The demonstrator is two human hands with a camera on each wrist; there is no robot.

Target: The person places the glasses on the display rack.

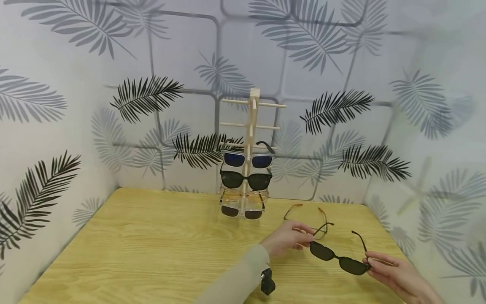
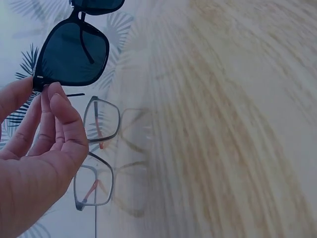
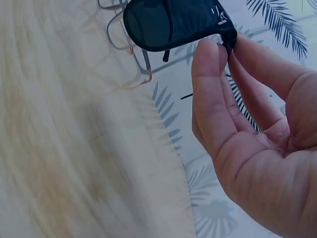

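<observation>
Between my two hands hangs a pair of black sunglasses (image 1: pixel 352 266) with dark lenses, its temples unfolded and pointing away from me. My left hand (image 1: pixel 288 239) pinches its left hinge corner; thumb and fingertips meet there in the left wrist view, beside a dark lens (image 2: pixel 74 54). At the opposite corner, my right hand (image 1: pixel 395 272) pinches the frame between thumb and fingers, close to the other lens (image 3: pixel 173 22). Just behind the sunglasses, clear-lensed eyeglasses (image 1: pixel 325 219) with thin grey rims and orange-brown temple tips rest on the table, partly hidden by the left hand.
A wooden display rack (image 1: pixel 251 126) stands at the table's back middle. Several glasses hang on its lower pegs, including black sunglasses (image 1: pixel 259 181) and a clear-framed pair (image 1: pixel 230 211). The upper pegs are bare. Leaf-patterned walls border the wood-grain table (image 1: pixel 152 245).
</observation>
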